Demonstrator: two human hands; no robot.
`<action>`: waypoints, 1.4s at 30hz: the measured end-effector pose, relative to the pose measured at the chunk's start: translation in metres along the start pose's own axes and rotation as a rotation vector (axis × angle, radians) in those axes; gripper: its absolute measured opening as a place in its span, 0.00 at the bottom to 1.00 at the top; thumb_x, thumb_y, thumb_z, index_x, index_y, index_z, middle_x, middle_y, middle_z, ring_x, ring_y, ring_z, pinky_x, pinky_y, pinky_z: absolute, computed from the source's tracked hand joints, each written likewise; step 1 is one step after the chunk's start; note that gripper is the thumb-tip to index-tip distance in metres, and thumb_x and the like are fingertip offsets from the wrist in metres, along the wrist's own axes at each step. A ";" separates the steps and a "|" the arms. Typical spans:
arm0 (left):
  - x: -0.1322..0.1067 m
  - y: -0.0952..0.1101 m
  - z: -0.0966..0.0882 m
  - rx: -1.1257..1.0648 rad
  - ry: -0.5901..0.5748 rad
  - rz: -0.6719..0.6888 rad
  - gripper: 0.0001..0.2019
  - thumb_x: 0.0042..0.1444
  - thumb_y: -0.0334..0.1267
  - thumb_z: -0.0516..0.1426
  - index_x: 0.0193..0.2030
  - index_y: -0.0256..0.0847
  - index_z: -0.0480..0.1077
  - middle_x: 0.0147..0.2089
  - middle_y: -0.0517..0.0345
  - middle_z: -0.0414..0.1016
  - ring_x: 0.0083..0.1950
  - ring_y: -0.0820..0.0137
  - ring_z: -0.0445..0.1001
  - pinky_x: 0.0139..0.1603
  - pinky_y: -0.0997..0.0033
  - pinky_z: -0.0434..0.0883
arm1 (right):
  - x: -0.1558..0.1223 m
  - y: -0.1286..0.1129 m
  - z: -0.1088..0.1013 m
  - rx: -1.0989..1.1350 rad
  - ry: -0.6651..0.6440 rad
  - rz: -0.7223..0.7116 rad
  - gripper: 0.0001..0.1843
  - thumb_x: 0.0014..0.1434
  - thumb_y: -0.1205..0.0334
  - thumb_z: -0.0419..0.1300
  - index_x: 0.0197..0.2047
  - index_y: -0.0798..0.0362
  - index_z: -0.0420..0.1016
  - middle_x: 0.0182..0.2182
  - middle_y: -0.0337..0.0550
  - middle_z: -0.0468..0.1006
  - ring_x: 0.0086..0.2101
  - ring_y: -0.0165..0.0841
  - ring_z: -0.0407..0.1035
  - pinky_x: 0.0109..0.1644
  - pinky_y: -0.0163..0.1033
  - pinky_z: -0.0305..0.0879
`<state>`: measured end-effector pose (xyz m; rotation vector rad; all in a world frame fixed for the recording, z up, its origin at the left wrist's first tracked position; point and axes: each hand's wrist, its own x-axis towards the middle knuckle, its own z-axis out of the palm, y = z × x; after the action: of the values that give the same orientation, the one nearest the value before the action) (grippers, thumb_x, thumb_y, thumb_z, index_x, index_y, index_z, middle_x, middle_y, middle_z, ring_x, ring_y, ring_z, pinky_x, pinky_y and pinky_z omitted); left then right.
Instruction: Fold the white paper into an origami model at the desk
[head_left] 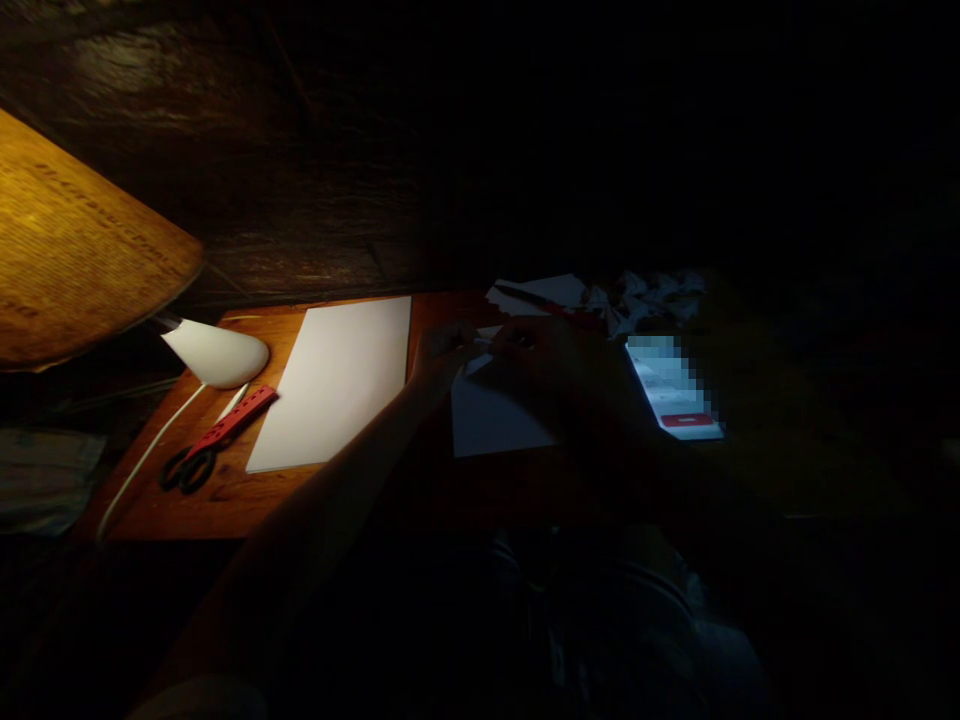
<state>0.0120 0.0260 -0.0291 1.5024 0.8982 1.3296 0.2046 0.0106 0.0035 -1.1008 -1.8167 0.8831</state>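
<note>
Pinching folded white paper [495, 415], one corner creased upward, both hands [534, 350] close together

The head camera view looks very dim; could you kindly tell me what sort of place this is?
Probably a dim home craft desk: a wooden tabletop under a lampshade, with white paper sheets, black-handled scissors and a red ruler laid out.

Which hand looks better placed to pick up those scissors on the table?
Probably the left hand: it sits nearer the scissors, with only the white sheet between them, while the right hand is farther off, over the smaller paper.
</note>
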 end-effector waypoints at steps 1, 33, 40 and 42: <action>0.000 0.001 0.001 -0.021 0.007 -0.009 0.13 0.45 0.38 0.68 0.23 0.41 0.67 0.25 0.62 0.69 0.28 0.74 0.66 0.29 0.73 0.62 | 0.001 0.002 0.001 0.027 -0.003 0.001 0.06 0.59 0.63 0.67 0.30 0.52 0.82 0.31 0.41 0.85 0.32 0.33 0.73 0.38 0.37 0.65; 0.000 0.002 -0.006 0.187 -0.002 0.062 0.06 0.55 0.40 0.66 0.32 0.40 0.77 0.27 0.62 0.73 0.29 0.73 0.69 0.29 0.74 0.63 | -0.003 0.006 0.004 -0.003 0.061 -0.021 0.18 0.64 0.44 0.69 0.32 0.50 0.81 0.30 0.44 0.84 0.32 0.37 0.74 0.36 0.40 0.69; -0.001 0.004 -0.003 0.092 -0.033 0.063 0.07 0.50 0.40 0.66 0.27 0.42 0.74 0.28 0.62 0.75 0.30 0.73 0.69 0.32 0.73 0.65 | -0.001 0.013 0.006 0.009 0.019 -0.075 0.13 0.63 0.52 0.69 0.32 0.52 0.83 0.32 0.43 0.84 0.33 0.34 0.73 0.38 0.38 0.66; -0.001 0.005 -0.002 0.068 -0.054 0.044 0.08 0.49 0.40 0.66 0.25 0.42 0.73 0.27 0.61 0.74 0.30 0.73 0.69 0.32 0.73 0.66 | 0.000 0.013 0.006 0.026 0.013 -0.084 0.11 0.63 0.55 0.69 0.32 0.52 0.83 0.32 0.42 0.84 0.34 0.34 0.74 0.39 0.38 0.67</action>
<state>0.0094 0.0237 -0.0244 1.6111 0.8879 1.2959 0.2042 0.0142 -0.0099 -1.0046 -1.8222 0.8457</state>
